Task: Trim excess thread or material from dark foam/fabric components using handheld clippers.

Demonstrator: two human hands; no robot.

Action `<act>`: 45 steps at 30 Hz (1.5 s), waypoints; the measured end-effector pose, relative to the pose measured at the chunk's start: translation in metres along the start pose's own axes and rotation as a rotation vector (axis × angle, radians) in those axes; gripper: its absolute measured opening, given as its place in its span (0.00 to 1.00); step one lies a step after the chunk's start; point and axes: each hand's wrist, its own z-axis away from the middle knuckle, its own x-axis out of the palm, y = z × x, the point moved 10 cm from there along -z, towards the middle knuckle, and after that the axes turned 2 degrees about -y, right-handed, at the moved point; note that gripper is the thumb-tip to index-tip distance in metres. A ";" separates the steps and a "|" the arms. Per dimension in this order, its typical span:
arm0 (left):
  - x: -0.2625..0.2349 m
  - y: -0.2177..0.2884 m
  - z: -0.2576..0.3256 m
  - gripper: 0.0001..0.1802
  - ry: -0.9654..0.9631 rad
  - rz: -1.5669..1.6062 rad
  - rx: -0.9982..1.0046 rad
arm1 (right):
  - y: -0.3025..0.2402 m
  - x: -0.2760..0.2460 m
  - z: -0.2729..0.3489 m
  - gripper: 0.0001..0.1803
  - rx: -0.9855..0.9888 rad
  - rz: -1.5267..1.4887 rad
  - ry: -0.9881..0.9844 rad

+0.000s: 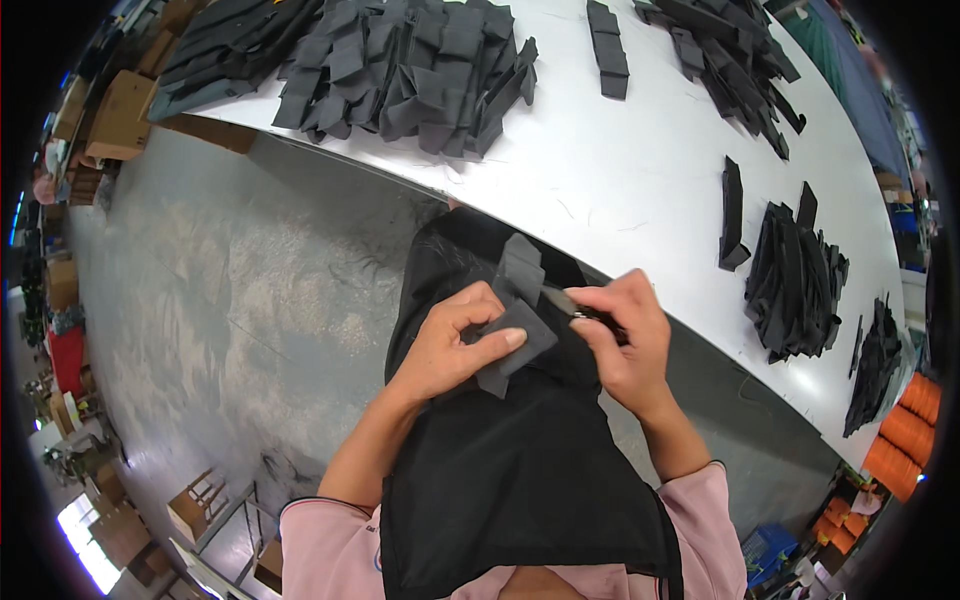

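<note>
Over my lap, my left hand [447, 345] pinches a dark grey folded fabric strip [532, 338] between thumb and fingers. One end of the strip reaches up past the fingertips, and another bit hangs below the hand. My right hand [637, 345] is closed around a small pair of thread snips [560, 300]. Their metal blades point left and lie close to the strip's edge; whether they touch it I cannot tell. The dark handle is mostly hidden by my fingers. A black apron [520, 470] covers my front and lap beneath both hands.
A white table [600, 170] slants across ahead and to the right. On it lie a large heap of dark strips [410, 80], a smaller bundle [795, 285] and single strips [608, 50]. Orange rolls [905, 430] stand at the far right, a cardboard box [122, 115] at the left.
</note>
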 end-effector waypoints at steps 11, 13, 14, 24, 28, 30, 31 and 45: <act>0.017 -0.023 0.008 0.16 -0.023 0.264 0.013 | 0.016 0.023 -0.006 0.09 0.064 -0.197 0.154; 0.022 -0.008 0.006 0.15 -0.014 0.327 -0.090 | 0.068 0.057 -0.001 0.04 0.510 -0.788 0.024; 0.026 -0.010 0.004 0.15 -0.007 0.387 -0.194 | 0.077 0.080 0.005 0.05 0.745 -1.160 -0.064; -0.015 -0.059 0.003 0.13 0.391 0.434 -0.288 | 0.051 0.033 0.041 0.16 0.344 -0.296 0.137; -0.016 -0.058 0.003 0.13 0.394 0.397 -0.289 | 0.031 0.026 0.036 0.12 0.285 -0.120 0.098; -0.013 -0.055 0.002 0.12 0.377 0.401 -0.263 | 0.028 0.029 0.030 0.12 0.259 -0.116 0.057; -0.013 -0.052 0.002 0.12 0.379 0.402 -0.261 | 0.027 0.029 0.029 0.12 0.257 -0.116 0.055; -0.011 -0.055 0.001 0.12 0.344 0.458 -0.281 | 0.005 0.022 0.025 0.12 0.086 0.058 0.059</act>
